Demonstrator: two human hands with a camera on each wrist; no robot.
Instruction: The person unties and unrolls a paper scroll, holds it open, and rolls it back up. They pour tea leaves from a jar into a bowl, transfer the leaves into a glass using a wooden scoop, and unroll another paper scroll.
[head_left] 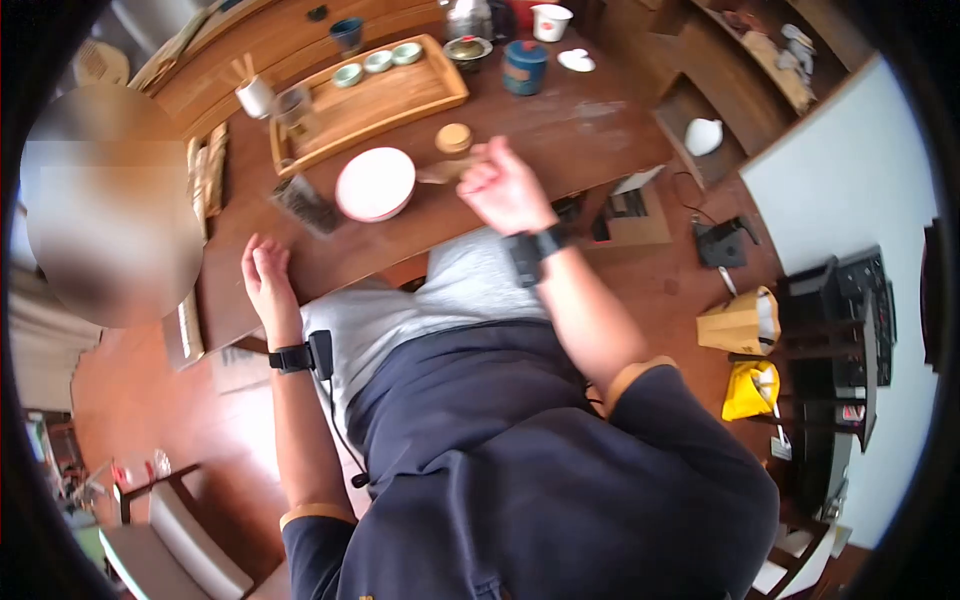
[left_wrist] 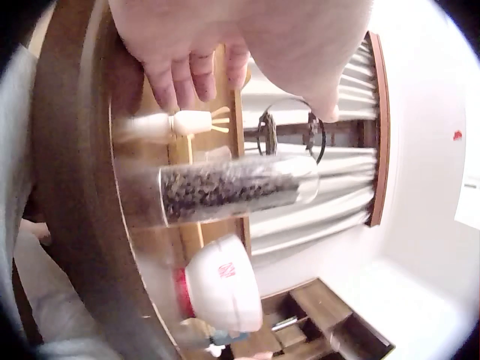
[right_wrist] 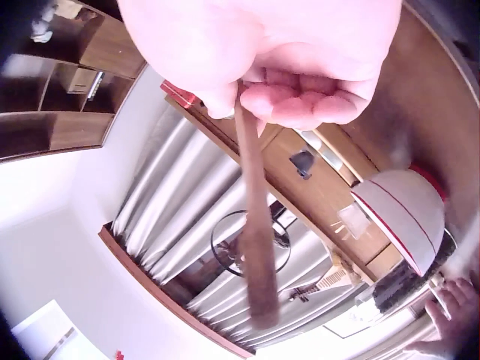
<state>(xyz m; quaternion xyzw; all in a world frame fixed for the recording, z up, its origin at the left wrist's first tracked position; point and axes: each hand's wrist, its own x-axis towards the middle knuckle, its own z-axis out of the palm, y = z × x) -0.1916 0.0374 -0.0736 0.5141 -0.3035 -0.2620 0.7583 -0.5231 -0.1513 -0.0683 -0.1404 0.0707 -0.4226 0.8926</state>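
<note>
The two hands are apart, one on each side of the white bowl [head_left: 375, 184]. The right hand [head_left: 504, 188] holds a wooden stick [right_wrist: 257, 232] by one end, with its fingers curled in. The stick is long and brown, gets wider at its far end, and sticks out from the hand toward the bowl (it looks blurry, so I cannot tell if that wide end is scooped or flat). The left hand [head_left: 268, 280] holds nothing, and its fingers are loose; it is over the near edge of the brown table [head_left: 455, 215], but I cannot tell if it touches the wood. Between that hand and the bowl is a clear jar [left_wrist: 236, 187] with lots of little dark bits inside. The bowl sits upright on its red foot, just beside the jar. A small round tan lid [head_left: 454, 138] lies flat on the table, past the stick and near the right hand. Behind the bowl is a big wooden tray [head_left: 380, 118], with three little green cups in a row by its far side and a clear cup [head_left: 294, 106] at its left end. A white holder [head_left: 255, 98] with thin sticks poking up stands just beside the tray. A blue jar [head_left: 524, 70] with a lid stands to the right of the tray.
</note>
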